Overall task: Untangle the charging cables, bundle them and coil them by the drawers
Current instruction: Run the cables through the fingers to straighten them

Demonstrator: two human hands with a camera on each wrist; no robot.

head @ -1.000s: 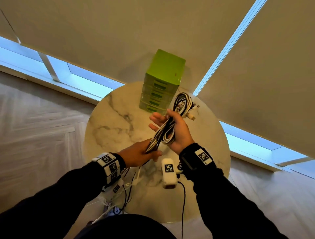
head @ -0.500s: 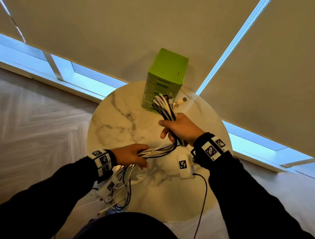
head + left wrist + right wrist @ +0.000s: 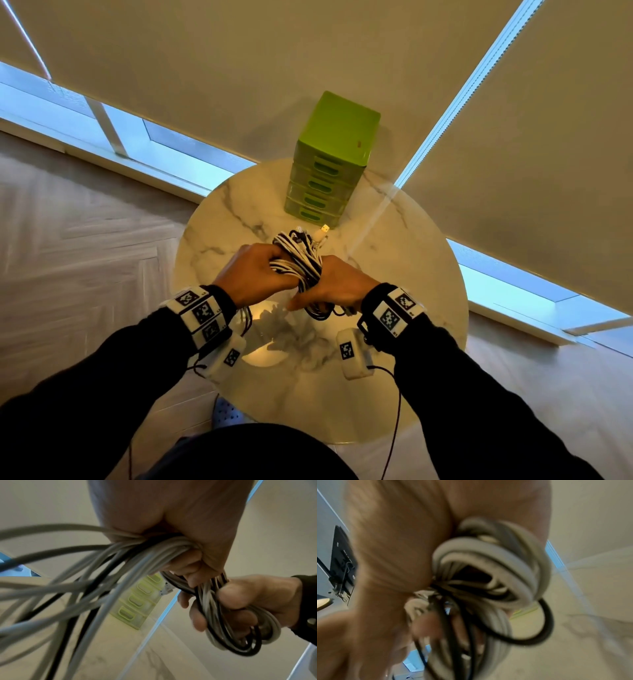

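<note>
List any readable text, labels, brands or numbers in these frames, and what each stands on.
No words or numbers can be read.
Wrist bands and: square black-and-white coded markers with tiny lettering beside them, too small to read.
Green drawers: a small reddish mark, too small to read.

Round white marble table (image 3: 236, 219) with grey veins, standing on pale herringbone wood floor (image 3: 78, 246). Green four-drawer unit (image 3: 334, 161) stands upright on table's far edge, roughly centre, drawer fronts facing near. Glossy top, bright reflection near-centre. Cables held above table; contact with it unclear.
</note>
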